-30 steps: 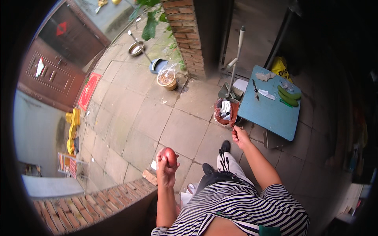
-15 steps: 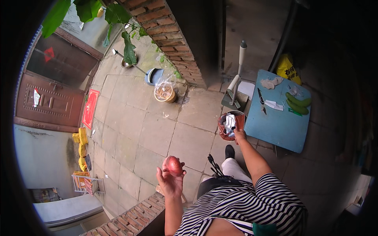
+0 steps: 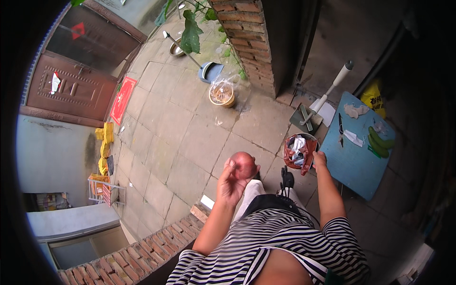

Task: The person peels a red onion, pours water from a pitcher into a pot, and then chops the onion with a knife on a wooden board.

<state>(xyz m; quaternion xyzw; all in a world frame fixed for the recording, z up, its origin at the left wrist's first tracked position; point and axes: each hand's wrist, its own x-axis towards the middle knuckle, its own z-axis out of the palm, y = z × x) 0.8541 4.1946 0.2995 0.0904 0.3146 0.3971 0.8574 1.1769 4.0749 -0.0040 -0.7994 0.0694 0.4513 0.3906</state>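
Head view, at the middle of the frame: the left hand point(image 3: 232, 183) cups a round, reddish-pink fruit point(image 3: 243, 165), smooth-skinned with a paler patch on top, its fingers point(image 3: 230, 166) curled around it from below. Right of centre, the right hand point(image 3: 318, 159) pinches the rim of a small bin lined with a red bag point(image 3: 299, 151), beside the blue surface point(image 3: 354, 164) carrying green bananas point(image 3: 378, 142) and scissors point(image 3: 340, 128).

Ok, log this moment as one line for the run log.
left hand: holds red apple raised | right hand: grips rim of red-lined bin | beside: blue table with scissors, bananas
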